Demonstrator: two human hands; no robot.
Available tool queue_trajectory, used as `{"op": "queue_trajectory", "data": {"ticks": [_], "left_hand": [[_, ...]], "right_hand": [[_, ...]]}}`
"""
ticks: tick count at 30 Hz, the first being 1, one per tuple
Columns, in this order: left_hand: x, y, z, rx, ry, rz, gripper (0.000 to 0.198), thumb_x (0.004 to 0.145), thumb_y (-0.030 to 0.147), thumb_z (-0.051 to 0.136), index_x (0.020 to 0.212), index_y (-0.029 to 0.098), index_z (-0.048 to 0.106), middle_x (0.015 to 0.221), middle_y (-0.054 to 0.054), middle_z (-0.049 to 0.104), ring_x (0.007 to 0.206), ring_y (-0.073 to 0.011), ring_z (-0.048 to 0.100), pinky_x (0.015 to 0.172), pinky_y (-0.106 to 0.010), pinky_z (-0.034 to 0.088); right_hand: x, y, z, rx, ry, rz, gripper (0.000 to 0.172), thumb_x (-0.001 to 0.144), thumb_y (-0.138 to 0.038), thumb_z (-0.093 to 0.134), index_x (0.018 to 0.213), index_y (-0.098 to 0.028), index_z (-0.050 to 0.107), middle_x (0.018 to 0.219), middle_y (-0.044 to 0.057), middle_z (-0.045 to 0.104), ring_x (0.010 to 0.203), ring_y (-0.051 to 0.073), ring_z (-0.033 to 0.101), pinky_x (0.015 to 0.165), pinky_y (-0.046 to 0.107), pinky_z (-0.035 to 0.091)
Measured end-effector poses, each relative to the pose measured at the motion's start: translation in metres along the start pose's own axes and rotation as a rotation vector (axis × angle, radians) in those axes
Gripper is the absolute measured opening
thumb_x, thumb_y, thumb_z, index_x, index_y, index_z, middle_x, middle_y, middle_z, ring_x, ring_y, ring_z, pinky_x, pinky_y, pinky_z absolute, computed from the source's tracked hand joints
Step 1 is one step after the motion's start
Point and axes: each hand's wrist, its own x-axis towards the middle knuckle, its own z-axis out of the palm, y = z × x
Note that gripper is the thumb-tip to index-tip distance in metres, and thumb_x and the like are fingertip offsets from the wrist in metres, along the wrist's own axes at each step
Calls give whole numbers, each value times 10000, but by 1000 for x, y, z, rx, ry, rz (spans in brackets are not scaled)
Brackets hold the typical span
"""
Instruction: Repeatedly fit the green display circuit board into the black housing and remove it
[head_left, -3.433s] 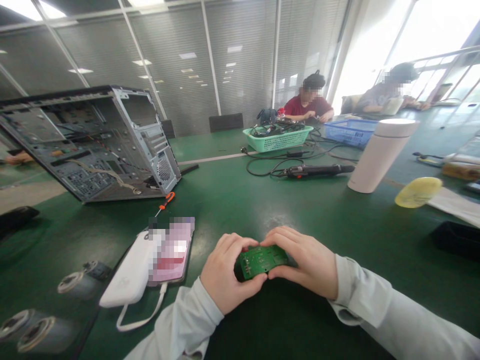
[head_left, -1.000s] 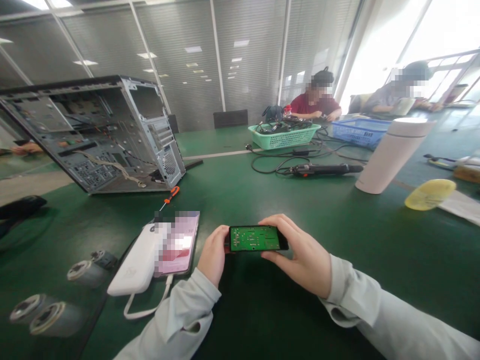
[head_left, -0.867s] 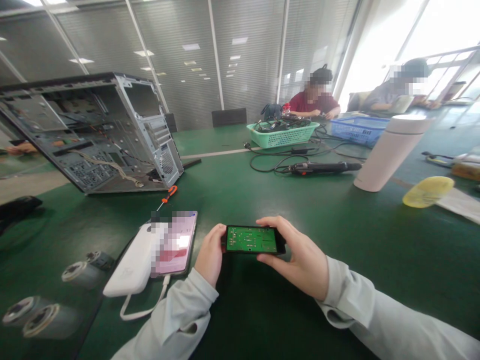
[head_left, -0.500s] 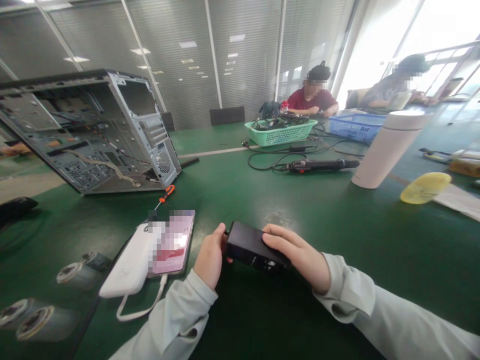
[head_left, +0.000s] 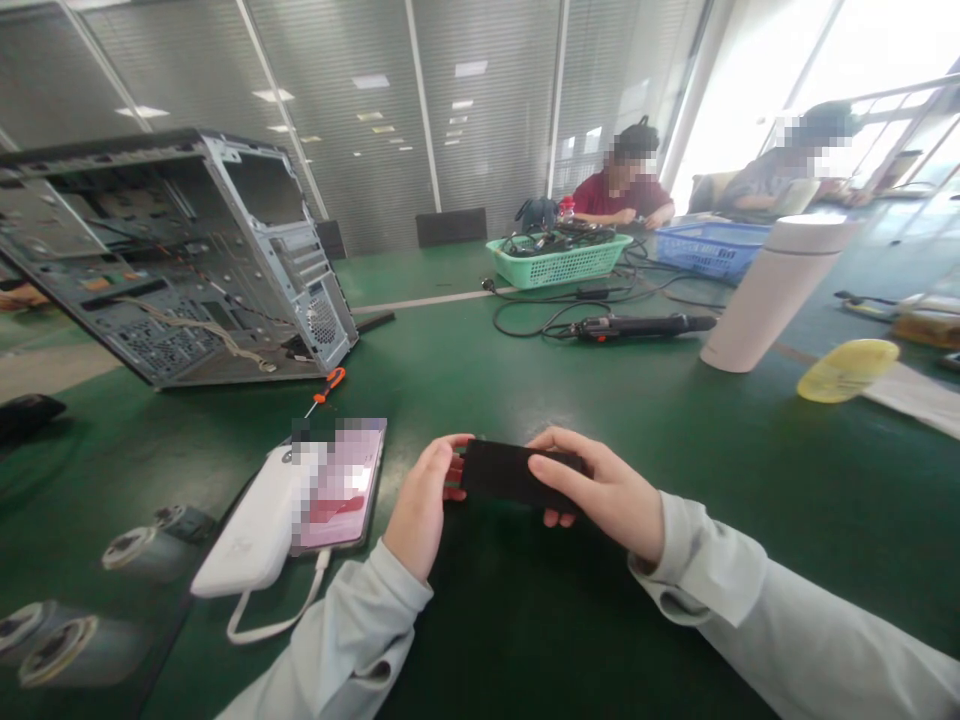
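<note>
Above the green table I hold a black rectangular box (head_left: 504, 474), its dark broad face toward me. My right hand (head_left: 611, 490) is closed round its right end, with the thumb across the face and fingertips showing below. At the other end, the curved fingers of my left hand (head_left: 422, 500) meet the box's left edge; their exact contact is partly hidden. Left of my left hand lie a phone (head_left: 349, 490) with a lit screen and a white power bank (head_left: 244, 535) with a short white cable (head_left: 281, 632).
An open computer case (head_left: 180, 270) stands back left, an orange-handled screwdriver (head_left: 325, 387) before it. Several metal cylinders (head_left: 82, 650) lie left. Beyond are a corded electric screwdriver (head_left: 637, 328), a green basket (head_left: 559, 268), a blue basket (head_left: 705, 250), a pale bottle (head_left: 772, 295) and two people.
The black box has been turned in my hands: the side with small markings no longer shows, and a plain dark face is toward me. My right thumb now lies across it.
</note>
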Motion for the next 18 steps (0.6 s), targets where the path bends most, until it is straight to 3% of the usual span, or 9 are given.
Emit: {"op": "queue_trajectory", "data": {"ticks": [3, 6, 11, 18], "left_hand": [[-5, 4, 2, 11, -24, 52, 410, 714, 490, 592, 988, 185, 597, 892, -52, 660, 817, -196, 611, 681, -286, 478], [-8, 7, 4, -9, -62, 105, 411, 661, 387, 684, 1006, 193, 573, 944, -60, 658, 887, -204, 614, 761, -299, 478], [-11, 7, 6, 28, -138, 77, 389, 610, 267, 728, 957, 199, 566, 969, -71, 649, 909, -213, 619, 768, -317, 495], [-9, 4, 5, 20, -159, 59, 281, 631, 292, 712, 847, 198, 559, 850, -36, 650, 839, -191, 626, 733, -303, 504]], "right_hand": [[1, 5, -4, -257, 104, -229, 460, 787, -512, 541, 1072, -151, 514, 938, 70, 548, 634, 107, 551, 476, 191, 445], [3, 9, -9, -299, 174, -373, 441, 802, -435, 559, 1139, -159, 489, 995, 69, 538, 739, 118, 548, 580, 212, 478], [8, 13, -18, -320, 216, -514, 511, 787, -418, 609, 1198, -167, 438, 1041, 56, 516, 875, 143, 525, 793, 270, 467], [5, 8, -19, -429, 190, -534, 401, 815, -431, 613, 1090, -172, 479, 1018, 34, 515, 863, 130, 509, 771, 240, 428]]}}
